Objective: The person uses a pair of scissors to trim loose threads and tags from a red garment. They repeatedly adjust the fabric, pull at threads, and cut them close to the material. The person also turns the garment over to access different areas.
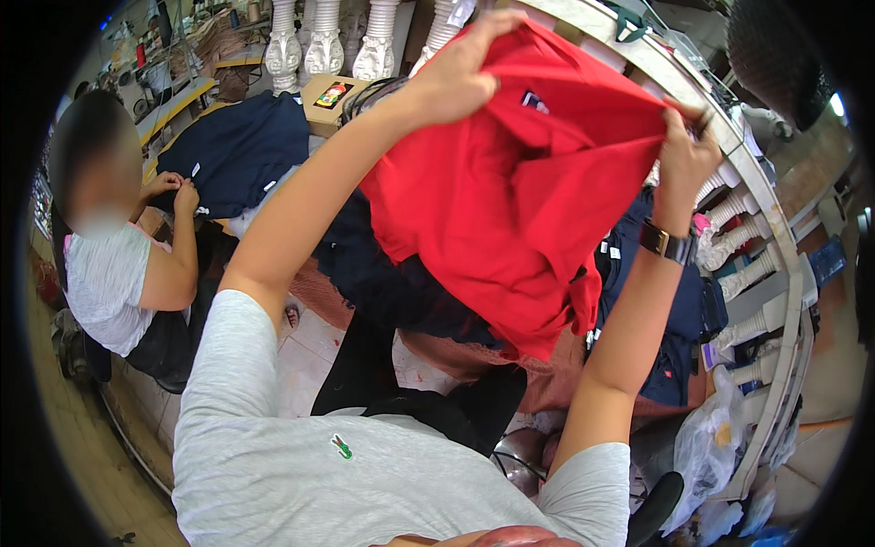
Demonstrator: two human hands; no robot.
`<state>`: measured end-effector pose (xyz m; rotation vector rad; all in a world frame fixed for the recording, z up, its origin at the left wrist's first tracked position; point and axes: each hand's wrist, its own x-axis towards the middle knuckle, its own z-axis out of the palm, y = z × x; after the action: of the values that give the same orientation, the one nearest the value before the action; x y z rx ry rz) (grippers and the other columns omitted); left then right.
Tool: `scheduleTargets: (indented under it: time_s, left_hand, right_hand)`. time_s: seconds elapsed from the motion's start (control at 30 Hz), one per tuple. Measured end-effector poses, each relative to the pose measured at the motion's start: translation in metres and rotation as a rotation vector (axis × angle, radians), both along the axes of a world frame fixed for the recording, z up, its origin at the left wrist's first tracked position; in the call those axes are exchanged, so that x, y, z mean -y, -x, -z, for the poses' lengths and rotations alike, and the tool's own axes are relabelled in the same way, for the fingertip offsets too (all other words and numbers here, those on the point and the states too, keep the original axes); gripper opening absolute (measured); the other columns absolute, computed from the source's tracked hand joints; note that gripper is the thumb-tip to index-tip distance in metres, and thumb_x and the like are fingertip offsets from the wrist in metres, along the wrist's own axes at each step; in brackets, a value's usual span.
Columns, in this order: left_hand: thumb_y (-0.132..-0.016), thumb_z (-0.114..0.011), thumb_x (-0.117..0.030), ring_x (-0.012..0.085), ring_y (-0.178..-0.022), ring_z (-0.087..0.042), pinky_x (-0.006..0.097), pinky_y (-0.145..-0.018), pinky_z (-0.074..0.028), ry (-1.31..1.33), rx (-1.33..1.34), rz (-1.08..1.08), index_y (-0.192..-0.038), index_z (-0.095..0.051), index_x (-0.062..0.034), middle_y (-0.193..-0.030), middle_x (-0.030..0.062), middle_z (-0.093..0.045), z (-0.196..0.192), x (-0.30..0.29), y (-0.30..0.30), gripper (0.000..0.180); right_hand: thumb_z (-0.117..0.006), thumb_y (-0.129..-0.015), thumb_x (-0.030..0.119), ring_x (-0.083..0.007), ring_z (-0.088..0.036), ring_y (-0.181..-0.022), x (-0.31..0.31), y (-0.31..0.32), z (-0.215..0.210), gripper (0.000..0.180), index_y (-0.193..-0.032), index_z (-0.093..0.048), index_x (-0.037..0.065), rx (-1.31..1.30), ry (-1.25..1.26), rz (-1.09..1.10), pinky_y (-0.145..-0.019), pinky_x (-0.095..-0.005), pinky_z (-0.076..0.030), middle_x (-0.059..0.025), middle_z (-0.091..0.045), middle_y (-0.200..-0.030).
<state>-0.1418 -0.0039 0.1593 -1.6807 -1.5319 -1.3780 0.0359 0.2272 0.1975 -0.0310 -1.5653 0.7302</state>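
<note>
A red garment (510, 201) is stretched up in front of me, its cloth hanging in loose folds. On its upper inside sits a small dark label with white (535, 102). My left hand (456, 77) grips the upper left edge, fingers over the top and thumb on the near side. At the right corner, my right hand (688, 159) is closed on the cloth; a dark watch is on that wrist. Beneath the red garment lie dark navy garments (392, 273), partly hidden by it.
At the left a seated person (118, 246) handles a navy garment (232, 146). A cardboard box (326, 98) stands behind my left forearm. A curved white balustrade (770, 201) runs round the far and right sides. More navy garments (670, 292) and clear plastic bags (711, 438) lie at right.
</note>
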Motion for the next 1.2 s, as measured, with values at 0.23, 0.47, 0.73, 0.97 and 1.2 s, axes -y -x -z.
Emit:
scheduleTargets:
  time_s: [0.23,0.47,0.73,0.97,1.2]
  left_hand:
    - [-0.082,-0.068,-0.014,0.0372,-0.151,-0.021,0.053,-0.121,-0.022,0.523,-0.139,-0.240,-0.143,-0.045,-0.0087,-0.158,0.0184,-0.031,0.087,0.030,-0.070,0.065]
    - [-0.085,-0.077,-0.018,0.0310,-0.122,-0.052,0.043,-0.105,-0.042,0.216,-0.144,-0.137,-0.114,-0.062,-0.0050,-0.125,0.0110,-0.053,0.060,0.020,-0.080,0.035]
    - [-0.088,-0.072,-0.011,0.0281,-0.093,-0.064,0.039,-0.081,-0.052,0.471,0.017,0.074,-0.104,-0.063,0.0000,-0.095,0.0112,-0.059,0.091,-0.005,-0.083,0.021]
    - [-0.085,-0.076,-0.017,0.0297,-0.101,-0.061,0.037,-0.087,-0.051,0.017,-0.250,-0.093,-0.105,-0.064,-0.0038,-0.107,0.0107,-0.058,0.061,-0.023,-0.095,0.027]
    - [-0.069,-0.091,-0.032,0.0185,-0.081,-0.055,0.031,-0.073,-0.052,0.079,0.083,0.008,-0.107,-0.053,-0.0030,-0.096,0.0067,-0.048,0.070,-0.040,-0.090,0.061]
  right_hand:
    - [-0.078,-0.080,0.013,-0.0038,-0.053,-0.070,-0.048,-0.076,0.069,0.038,-0.117,-0.069,0.006,0.879,0.250,-0.151,-0.060,-0.0201,-0.037,0.0038,-0.066,-0.089]
    - [-0.072,-0.093,0.020,-0.0019,-0.051,-0.058,0.041,-0.101,0.095,0.017,-0.093,-0.073,0.003,0.674,0.450,-0.229,-0.052,-0.0211,-0.037,-0.0016,-0.070,-0.074]
    - [-0.069,-0.096,0.026,-0.0005,-0.026,-0.040,0.052,-0.038,0.154,0.031,-0.076,-0.070,0.003,0.537,0.660,-0.322,-0.041,-0.0226,-0.016,0.0108,-0.037,-0.049]
    - [-0.066,-0.099,0.020,-0.0007,-0.028,-0.043,0.073,-0.049,0.151,0.024,-0.078,-0.063,0.009,0.297,0.729,-0.548,-0.042,-0.0216,-0.017,0.0100,-0.043,-0.056]
    - [-0.061,-0.101,0.018,-0.0020,-0.031,-0.044,0.074,-0.068,0.145,0.023,-0.080,-0.053,0.017,0.173,0.809,-0.729,-0.043,-0.0214,-0.020,0.0074,-0.044,-0.061]
